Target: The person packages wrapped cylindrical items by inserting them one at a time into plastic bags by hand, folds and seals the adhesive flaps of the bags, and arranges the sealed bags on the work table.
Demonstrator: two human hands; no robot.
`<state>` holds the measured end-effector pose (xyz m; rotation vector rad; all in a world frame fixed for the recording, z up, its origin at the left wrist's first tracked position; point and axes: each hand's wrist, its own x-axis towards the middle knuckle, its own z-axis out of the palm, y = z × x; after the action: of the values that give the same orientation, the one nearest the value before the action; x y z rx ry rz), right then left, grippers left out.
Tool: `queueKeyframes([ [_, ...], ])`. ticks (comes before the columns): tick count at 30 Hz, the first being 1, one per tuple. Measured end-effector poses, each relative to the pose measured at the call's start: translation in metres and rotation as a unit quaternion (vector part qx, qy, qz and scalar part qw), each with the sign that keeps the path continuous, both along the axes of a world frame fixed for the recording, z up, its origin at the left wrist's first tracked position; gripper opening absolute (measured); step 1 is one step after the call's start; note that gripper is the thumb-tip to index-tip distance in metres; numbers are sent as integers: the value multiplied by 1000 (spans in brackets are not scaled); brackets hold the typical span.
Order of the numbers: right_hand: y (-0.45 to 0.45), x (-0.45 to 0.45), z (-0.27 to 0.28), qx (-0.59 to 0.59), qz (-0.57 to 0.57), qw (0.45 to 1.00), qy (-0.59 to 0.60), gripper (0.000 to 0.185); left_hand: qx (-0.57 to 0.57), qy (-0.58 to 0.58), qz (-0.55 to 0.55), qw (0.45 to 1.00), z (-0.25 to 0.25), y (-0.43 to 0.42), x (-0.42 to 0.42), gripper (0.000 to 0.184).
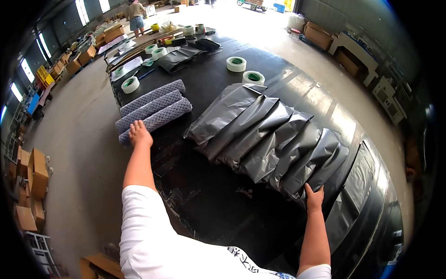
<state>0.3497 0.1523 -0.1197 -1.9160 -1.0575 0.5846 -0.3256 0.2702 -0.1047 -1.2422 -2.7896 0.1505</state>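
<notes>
Left hand: flat, fingers nearly together, on the nearest roll, at its 8-o'clock end.
Rolls: three abreast, long axes 8-to-2 o'clock, nearer the left hand.
Bags: overlapping, toward 10–11 o'clock from right hand.
Right hand: thumb apart, at bags' edge; grip unclear.

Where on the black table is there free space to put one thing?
Mostly bare table shows between the patterned rolls and the grey packs, and from the packs back toward the white shirt. Crowded: the far left part, with tape rolls and black film.
</notes>
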Motion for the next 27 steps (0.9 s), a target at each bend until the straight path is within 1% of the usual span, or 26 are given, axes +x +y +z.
queueKeyframes([
  [1,2,5,-10,21,10,1000,16,71,-58,-19,30,998,14,-3,-2,64],
  [2,5,8,-17,27,16,999,13,70,-39,-17,29,999,15,-8,-2,71],
  [4,12,6,-23,42,29,999,8,69,-18,11,3,1000,14,-5,-8,65],
  [5,15,6,-25,40,33,999,-2,67,-24,19,7,1000,12,0,-12,62],
  [7,21,-6,-11,33,41,998,-19,65,-38,35,13,999,12,0,-10,58],
  [8,22,-5,-11,19,48,998,-23,66,-65,44,1,997,18,-7,-4,58],
  [9,25,-3,-13,7,53,998,-26,66,-90,54,-13,994,38,-16,13,58],
  [10,26,-5,-2,-5,54,998,-31,67,-115,62,-32,991,51,-23,27,59],
  [11,27,-7,8,-50,54,995,-67,71,-82,53,-61,993,48,-32,27,66],
  [12,22,-16,28,-104,42,988,-103,75,-58,15,-65,996,45,-39,30,68],
  [13,19,-15,41,-181,50,978,-96,84,9,-57,-75,995,36,-49,32,65],
  [14,16,0,32,-169,88,975,-113,89,26,-178,-102,978,12,-48,12,60],
  [15,2,-8,65,-202,69,963,-164,92,114,-413,-67,901,5,-64,20,49],
  [16,-18,-3,74,-163,52,953,-251,94,130,-486,-46,863,-20,-68,8,40],
  [17,-43,-4,111,-154,57,947,-275,92,148,-634,10,759,-20,-83,23,35],
  [18,-70,4,129,-97,54,950,-292,82,157,-694,15,703,-31,-93,26,36],
  [20,-131,41,126,-41,4,926,-376,72,186,-735,-9,652,-37,-118,42,41],
  [21,-166,54,120,-62,-36,919,-388,67,203,-743,-33,637,-27,-125,60,43],
  [23,-229,68,84,-156,-71,901,-398,68,238,-755,-68,608,-3,-160,102,47],
  [24,-260,67,64,-203,-83,891,-398,69,221,-774,-101,585,8,-174,118,48],
  [26,-304,57,40,-294,-68,886,-351,73,194,-810,-164,528,35,-188,166,52],
  [27,-319,52,22,-314,-72,886,-333,73,176,-823,-180,510,54,-198,195,54],
])
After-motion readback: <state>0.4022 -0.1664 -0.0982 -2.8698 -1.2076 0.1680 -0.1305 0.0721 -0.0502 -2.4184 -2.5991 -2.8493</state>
